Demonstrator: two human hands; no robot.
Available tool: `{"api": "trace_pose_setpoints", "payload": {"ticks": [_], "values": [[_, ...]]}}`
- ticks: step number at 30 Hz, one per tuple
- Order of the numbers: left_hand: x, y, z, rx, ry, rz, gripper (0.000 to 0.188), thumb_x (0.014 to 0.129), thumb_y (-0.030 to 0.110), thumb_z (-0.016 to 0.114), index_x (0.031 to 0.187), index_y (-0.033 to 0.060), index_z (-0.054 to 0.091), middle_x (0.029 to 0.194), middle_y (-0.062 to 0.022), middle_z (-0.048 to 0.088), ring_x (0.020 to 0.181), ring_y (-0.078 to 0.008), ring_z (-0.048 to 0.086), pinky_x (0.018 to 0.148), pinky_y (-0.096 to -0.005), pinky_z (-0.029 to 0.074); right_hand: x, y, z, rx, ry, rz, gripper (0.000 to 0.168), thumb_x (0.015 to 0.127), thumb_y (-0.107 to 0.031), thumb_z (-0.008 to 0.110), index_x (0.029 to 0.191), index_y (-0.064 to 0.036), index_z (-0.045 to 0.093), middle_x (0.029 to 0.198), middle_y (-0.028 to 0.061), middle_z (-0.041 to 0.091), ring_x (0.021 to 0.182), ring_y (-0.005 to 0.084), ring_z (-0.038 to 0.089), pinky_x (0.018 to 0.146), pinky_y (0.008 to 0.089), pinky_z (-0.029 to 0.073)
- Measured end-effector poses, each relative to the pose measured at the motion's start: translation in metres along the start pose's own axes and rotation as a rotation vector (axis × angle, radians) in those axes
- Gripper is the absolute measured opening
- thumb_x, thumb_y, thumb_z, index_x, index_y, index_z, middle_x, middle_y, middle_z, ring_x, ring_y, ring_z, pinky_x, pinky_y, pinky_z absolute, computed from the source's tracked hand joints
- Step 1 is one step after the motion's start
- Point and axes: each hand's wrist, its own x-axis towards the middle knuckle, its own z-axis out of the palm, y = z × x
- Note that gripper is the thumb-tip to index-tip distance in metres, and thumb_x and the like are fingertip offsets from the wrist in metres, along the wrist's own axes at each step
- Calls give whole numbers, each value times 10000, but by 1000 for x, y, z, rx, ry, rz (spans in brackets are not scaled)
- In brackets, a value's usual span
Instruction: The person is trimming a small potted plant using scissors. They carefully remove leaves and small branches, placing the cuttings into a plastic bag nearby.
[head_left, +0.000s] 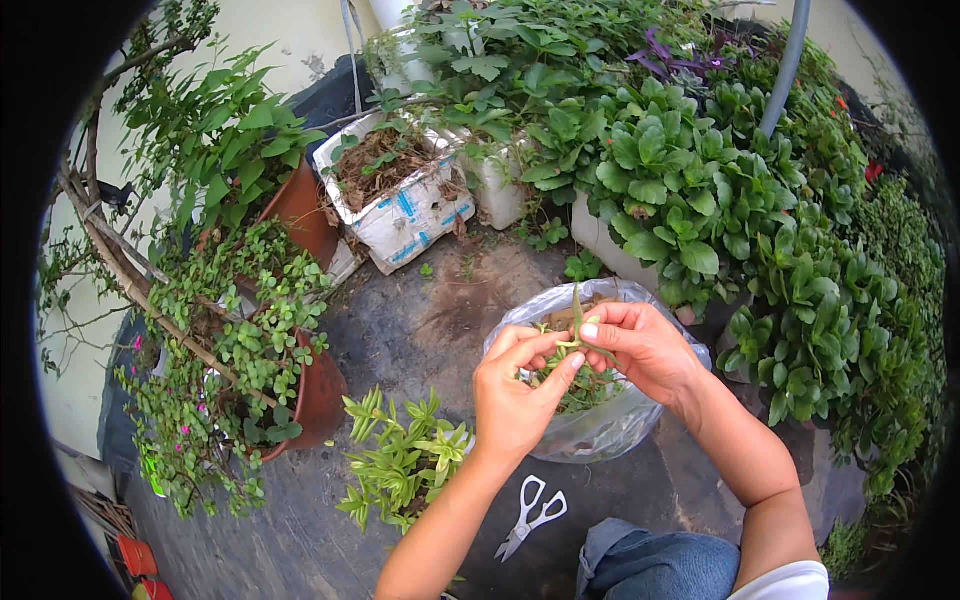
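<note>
My left hand (517, 397) and my right hand (645, 349) meet over a clear plastic bag, both with fingertips pinched on a small green succulent cutting (577, 319) that has pointed leaves. The open plastic bag (600, 435) lies on the floor under my hands and holds plant clippings (592, 394) and some brown matter. White-handled scissors (532, 517) lie on the floor below the bag, blades towards the lower left. A yellow-green succulent plant (405, 457) stands left of my left forearm; its container is mostly hidden.
A white foam box (412, 217) with soil and dry stems stands at the back. Brown pots (319, 397) with leafy plants and a bent branch (120, 262) are on the left. Dense broad-leaved plants (675, 180) fill the right, beside a grey pole (786, 67). My denim-covered knee (660, 562) is below.
</note>
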Motion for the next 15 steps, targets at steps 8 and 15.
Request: {"api": "trace_pose_setpoints", "payload": {"ticks": [8, 15], "values": [[-2, 3, -1, -4, 35, 11, 104, 781, 2, 767, 882, 7, 743, 822, -27, 631, 712, -91, 525, 635, -236, 439, 0, 6, 5, -52, 29, 3, 157, 902, -189, 745, 931, -48, 681, 794, -27, 656, 662, 57, 566, 611, 209, 448], [3, 1, -10, 369, 55, 186, 116, 804, 39, 736, 912, -1, 746, 790, -80, 633, 703, -152, 569, 617, -284, 460, 0, 5, 9, -131, 177, -140, 143, 879, -156, 763, 894, -51, 667, 784, -32, 656, 653, 37, 551, 576, 201, 414]]}}
